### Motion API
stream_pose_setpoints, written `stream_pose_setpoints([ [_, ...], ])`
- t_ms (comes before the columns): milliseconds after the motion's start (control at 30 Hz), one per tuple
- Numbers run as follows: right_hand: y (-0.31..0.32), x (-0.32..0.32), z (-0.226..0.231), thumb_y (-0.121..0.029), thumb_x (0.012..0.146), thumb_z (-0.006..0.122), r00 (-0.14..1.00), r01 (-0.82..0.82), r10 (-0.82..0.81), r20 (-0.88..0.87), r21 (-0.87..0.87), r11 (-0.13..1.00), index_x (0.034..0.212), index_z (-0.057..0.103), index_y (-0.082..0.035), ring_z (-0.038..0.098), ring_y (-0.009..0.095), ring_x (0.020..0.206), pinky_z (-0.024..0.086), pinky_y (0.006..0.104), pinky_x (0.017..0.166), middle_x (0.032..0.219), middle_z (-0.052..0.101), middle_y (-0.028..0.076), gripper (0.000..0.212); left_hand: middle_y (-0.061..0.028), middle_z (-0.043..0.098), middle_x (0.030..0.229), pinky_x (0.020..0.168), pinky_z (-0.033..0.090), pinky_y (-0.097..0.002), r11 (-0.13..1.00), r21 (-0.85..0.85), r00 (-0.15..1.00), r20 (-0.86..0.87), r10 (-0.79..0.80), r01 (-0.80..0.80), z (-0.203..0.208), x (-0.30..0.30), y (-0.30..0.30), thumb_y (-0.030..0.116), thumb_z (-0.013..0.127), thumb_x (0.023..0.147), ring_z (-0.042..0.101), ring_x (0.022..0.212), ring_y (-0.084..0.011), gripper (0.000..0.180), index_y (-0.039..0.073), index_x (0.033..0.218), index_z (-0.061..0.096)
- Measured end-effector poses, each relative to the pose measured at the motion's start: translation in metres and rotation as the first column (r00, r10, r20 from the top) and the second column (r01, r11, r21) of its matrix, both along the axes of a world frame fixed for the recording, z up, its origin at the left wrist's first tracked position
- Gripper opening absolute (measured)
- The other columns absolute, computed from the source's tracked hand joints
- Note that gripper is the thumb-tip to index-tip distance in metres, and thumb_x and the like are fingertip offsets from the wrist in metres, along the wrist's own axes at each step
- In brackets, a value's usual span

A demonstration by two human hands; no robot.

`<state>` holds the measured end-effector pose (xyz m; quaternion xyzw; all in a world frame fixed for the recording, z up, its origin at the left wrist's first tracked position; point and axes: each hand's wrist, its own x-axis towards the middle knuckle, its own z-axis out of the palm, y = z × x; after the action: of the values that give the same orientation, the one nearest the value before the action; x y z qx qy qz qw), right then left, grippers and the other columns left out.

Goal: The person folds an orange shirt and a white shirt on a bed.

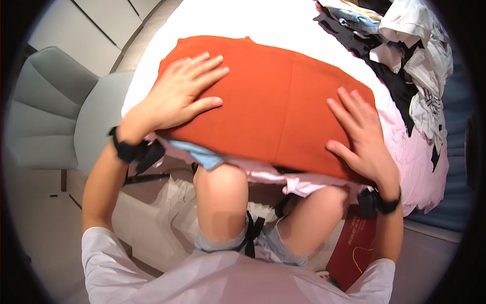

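An orange-red garment (pixel 258 96), skirt-like in shape with a seam running down it, lies spread flat in front of me. My left hand (pixel 182 93) rests on its left part, fingers spread and pointing to the far right. On the right part lies my right hand (pixel 362 134), palm down with the fingers apart. Neither hand grips anything. Light blue cloth (pixel 205 154) and pink cloth (pixel 304 186) stick out from under the garment's near edge, above my knees.
A white-covered surface (pixel 157 23) extends beyond the garment. Heaped clothes (pixel 412 66) in white, black and blue lie at the far right, with pink fabric (pixel 417 169) below them. A grey-green chair (pixel 50 111) stands at left. A dark red bag (pixel 349 248) is low on the right.
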<state>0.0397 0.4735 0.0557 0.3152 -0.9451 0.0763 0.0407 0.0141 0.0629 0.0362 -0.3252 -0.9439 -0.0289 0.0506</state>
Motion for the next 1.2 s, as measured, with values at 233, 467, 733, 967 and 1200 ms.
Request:
stream_pose_setpoints([
  [233, 0.033, -0.019, -0.021, -0.046, 0.103, 0.053, 0.989, 0.033, -0.039, 0.146, 0.045, 0.998, 0.157, 0.041, -0.021, 0.023, 0.040, 0.154, 0.020, 0.0506, 0.122, 0.167, 0.029, 0.013, 0.061, -0.0094, 0.028, 0.167, 0.126, 0.015, -0.0458, 0.996, -0.007, 0.995, 0.046, 0.084, -0.084, -0.009, 0.003, -0.008, 0.045, 0.049, 0.105, 0.020, 0.156, -0.0303, 0.061, 0.017, 0.158, 0.039],
  [467, 0.049, -0.013, -0.043, -0.039, 0.102, 0.058, 0.984, 0.044, -0.035, 0.176, -0.047, 0.998, 0.157, 0.041, -0.016, 0.023, 0.038, 0.154, 0.021, 0.0461, 0.123, 0.166, 0.031, 0.014, 0.062, -0.0078, 0.028, 0.167, 0.126, 0.017, -0.0437, 0.981, 0.080, 0.983, -0.034, 0.178, -0.175, -0.039, 0.013, -0.018, 0.049, 0.043, 0.107, 0.021, 0.155, -0.0305, 0.061, 0.014, 0.157, 0.041],
  [733, 0.083, 0.008, -0.090, -0.028, 0.101, 0.059, 0.967, 0.203, -0.113, 0.231, -0.418, 0.886, 0.156, 0.040, -0.009, 0.023, 0.034, 0.155, 0.021, 0.0420, 0.124, 0.169, 0.021, 0.016, 0.061, -0.0161, 0.033, 0.164, 0.124, 0.022, -0.0461, 0.862, 0.417, 0.955, 0.067, 0.288, -0.289, -0.064, 0.042, -0.056, 0.043, 0.055, 0.103, 0.024, 0.154, -0.0377, 0.059, 0.011, 0.152, 0.048],
  [967, 0.094, -0.003, -0.007, -0.034, 0.092, 0.073, 0.993, 0.112, -0.101, 0.065, -0.186, 0.976, 0.153, 0.046, -0.009, 0.037, 0.038, 0.148, 0.031, 0.0428, 0.120, 0.159, 0.037, 0.025, 0.070, -0.0143, 0.043, 0.158, 0.120, 0.026, -0.0456, 0.922, 0.338, 0.982, 0.064, 0.176, -0.188, 0.014, 0.016, -0.031, 0.045, 0.061, 0.099, 0.033, 0.149, -0.0369, 0.061, 0.010, 0.148, 0.053],
  [1200, 0.114, -0.010, -0.080, -0.029, 0.096, 0.068, 0.873, 0.323, -0.001, 0.487, -0.578, 0.750, 0.156, 0.041, -0.010, 0.030, 0.030, 0.151, 0.023, 0.0382, 0.122, 0.163, 0.034, 0.017, 0.068, -0.0132, 0.042, 0.160, 0.123, 0.022, -0.0462, 0.833, 0.484, 0.963, 0.163, 0.215, -0.268, -0.026, 0.034, -0.040, 0.026, 0.066, 0.092, 0.029, 0.152, -0.0346, 0.061, 0.008, 0.148, 0.052],
])
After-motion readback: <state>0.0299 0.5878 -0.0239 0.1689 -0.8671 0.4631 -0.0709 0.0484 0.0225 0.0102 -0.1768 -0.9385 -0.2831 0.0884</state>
